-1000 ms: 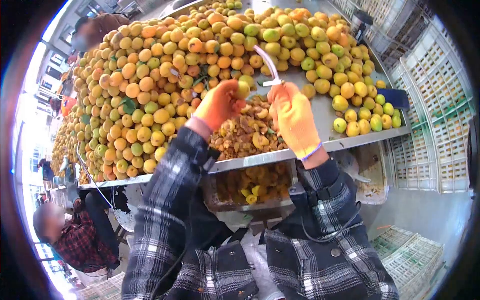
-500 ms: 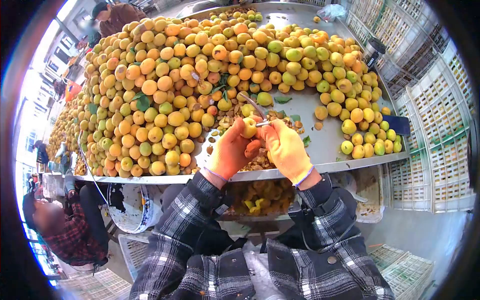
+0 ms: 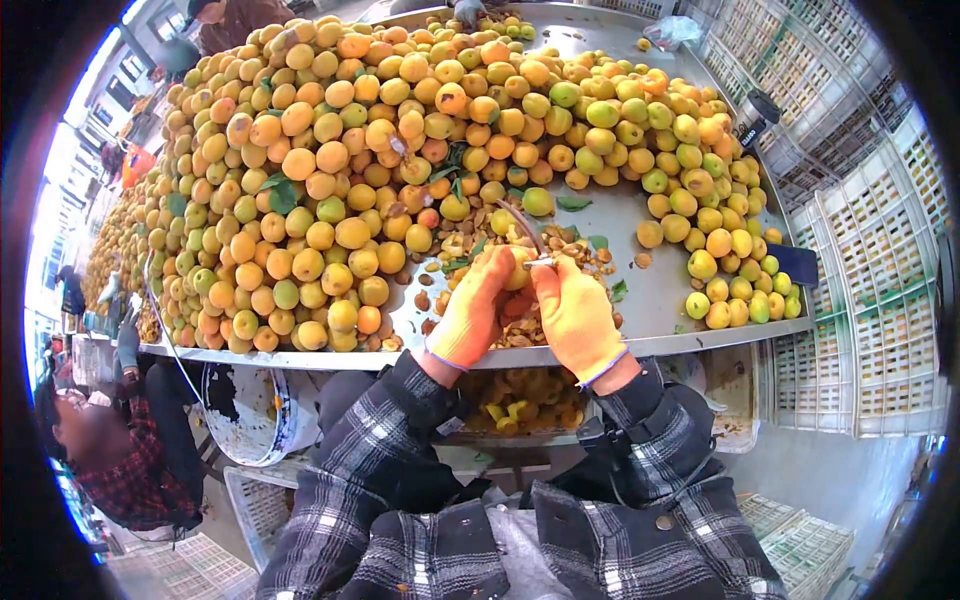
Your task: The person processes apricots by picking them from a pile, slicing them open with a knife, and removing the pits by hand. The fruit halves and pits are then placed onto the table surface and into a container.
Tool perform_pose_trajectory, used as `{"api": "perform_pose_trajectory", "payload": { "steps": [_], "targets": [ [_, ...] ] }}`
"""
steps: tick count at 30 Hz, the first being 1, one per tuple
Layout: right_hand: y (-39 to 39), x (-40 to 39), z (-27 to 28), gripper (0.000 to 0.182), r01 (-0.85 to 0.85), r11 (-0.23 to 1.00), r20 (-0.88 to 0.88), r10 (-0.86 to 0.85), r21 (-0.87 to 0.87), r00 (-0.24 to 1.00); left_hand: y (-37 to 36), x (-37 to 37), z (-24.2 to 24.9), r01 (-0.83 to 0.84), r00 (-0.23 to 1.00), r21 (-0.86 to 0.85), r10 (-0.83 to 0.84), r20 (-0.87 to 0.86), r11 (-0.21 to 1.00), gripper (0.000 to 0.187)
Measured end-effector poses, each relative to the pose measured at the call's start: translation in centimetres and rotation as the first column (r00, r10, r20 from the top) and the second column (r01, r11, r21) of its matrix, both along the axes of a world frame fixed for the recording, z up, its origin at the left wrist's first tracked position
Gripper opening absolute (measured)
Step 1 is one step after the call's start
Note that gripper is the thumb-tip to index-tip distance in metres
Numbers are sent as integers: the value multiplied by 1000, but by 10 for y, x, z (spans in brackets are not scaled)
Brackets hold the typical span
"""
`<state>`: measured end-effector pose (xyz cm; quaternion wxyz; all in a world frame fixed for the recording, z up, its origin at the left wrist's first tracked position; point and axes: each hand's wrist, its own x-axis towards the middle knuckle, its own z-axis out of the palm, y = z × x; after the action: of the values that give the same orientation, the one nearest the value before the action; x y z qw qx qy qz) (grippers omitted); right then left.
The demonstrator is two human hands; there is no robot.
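"So, what takes up most of the view?"

"The metal table (image 3: 625, 262), with a big pile of yellow and orange fruit (image 3: 352, 233) over its left and far parts. Pale plastic crates (image 3: 840, 305) stand beyond its right edge."

"And nearer the person?"

"A smaller heap of fruit pieces (image 3: 460, 244), lying on the table just past the hands. Below the near edge there's more cut fruit (image 3: 510, 402)."

"How are the hands set?"

"Close together over the near edge. The left hand (image 3: 468, 312), in an orange glove, is closed round a single yellow fruit (image 3: 519, 272). The right hand (image 3: 580, 318), gloved too, pinches a slim curved tool (image 3: 524, 224) by its metal part, beside that fruit."

"Which step would you call this?"

"I'd judge it's the working of the tool at the fruit. Fingers cover most of the contact, so I can't tell whether the metal is into the flesh or only against it."

"What does the next move call for?"

"A steady left hold, I'd say, firm without crushing, and small control from the right. The left fingertips look near the metal, so a slip could nick the glove."
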<state>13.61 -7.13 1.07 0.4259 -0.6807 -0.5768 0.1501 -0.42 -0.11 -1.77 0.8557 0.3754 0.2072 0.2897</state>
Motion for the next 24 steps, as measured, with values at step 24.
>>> {"api": "perform_pose_trajectory", "payload": {
  "steps": [24],
  "targets": [
    [-5,6,8,30,-417,905,-920,89,-86,382,19,12,-5,-153,929,-287,237,286,946,54]
  ]
}}
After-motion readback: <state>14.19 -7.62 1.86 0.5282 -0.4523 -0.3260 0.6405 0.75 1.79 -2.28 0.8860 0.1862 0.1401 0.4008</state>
